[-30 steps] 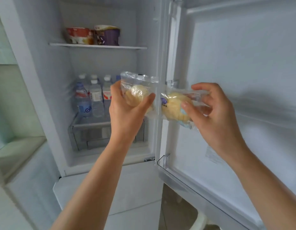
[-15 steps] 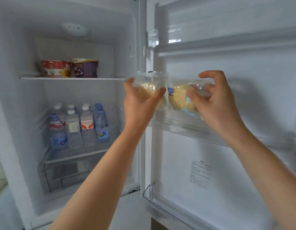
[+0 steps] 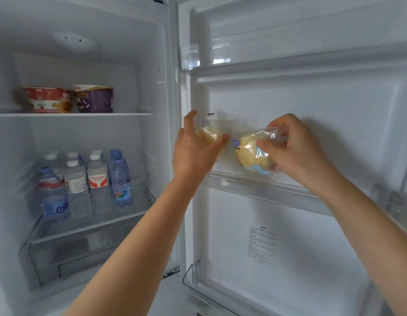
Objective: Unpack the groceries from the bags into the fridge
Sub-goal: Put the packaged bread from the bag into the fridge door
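Observation:
Two clear packets of pale yellow bread are held at the middle shelf [image 3: 255,185] of the open fridge door. My left hand [image 3: 193,153] grips the left bread packet [image 3: 208,134] from the front, thumb on its right side and fingers spread over the left. My right hand [image 3: 296,149] pinches the crinkled top of the right bread packet [image 3: 248,153], which has blue print and a round logo. That packet's bottom is level with the shelf rail; I cannot tell whether either packet rests on the shelf.
Inside the fridge, a red cup [image 3: 48,100] and a purple cup [image 3: 94,99] stand on the upper glass shelf. Several water bottles [image 3: 95,179] stand above the crisper drawer [image 3: 84,247]. The door has an upper bin [image 3: 198,58] and a lower bin [image 3: 198,279].
Both hands carried the packets from in front of the fridge opening rightward to the door's middle shelf. My left fingers have spread wider on their packet. The view tilted up.

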Action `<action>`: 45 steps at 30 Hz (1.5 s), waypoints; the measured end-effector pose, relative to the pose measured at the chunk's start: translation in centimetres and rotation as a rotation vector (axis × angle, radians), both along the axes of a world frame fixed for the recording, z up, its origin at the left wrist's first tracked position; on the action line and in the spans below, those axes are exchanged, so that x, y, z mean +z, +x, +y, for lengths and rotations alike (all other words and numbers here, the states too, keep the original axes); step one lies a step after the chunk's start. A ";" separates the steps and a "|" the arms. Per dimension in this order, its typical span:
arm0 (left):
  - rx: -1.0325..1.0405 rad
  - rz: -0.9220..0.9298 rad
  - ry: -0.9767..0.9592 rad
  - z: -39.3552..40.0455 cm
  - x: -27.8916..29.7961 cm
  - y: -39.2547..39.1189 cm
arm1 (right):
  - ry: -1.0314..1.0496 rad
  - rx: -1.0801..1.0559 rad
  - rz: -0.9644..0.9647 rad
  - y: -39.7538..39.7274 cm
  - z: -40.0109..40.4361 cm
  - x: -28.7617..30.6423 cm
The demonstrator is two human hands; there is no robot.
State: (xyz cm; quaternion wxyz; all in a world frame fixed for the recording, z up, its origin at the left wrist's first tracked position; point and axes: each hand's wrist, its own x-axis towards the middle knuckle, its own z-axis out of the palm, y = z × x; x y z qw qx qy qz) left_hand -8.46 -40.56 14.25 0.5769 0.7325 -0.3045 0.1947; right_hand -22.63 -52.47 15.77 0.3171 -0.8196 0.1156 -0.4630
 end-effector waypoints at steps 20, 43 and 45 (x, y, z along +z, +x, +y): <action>0.041 -0.057 0.484 1.9 0.1 -0.1 | 0.060 -0.096 0.286 -0.9 -2.0 -0.5; -0.042 -0.293 0.102 7.7 -4.4 -6.1 | -0.243 -0.116 -0.060 -7.3 6.5 -4.7; -0.080 -0.300 0.079 8.3 -5.8 -7.5 | -0.223 -0.098 -0.051 -8.4 7.4 -6.0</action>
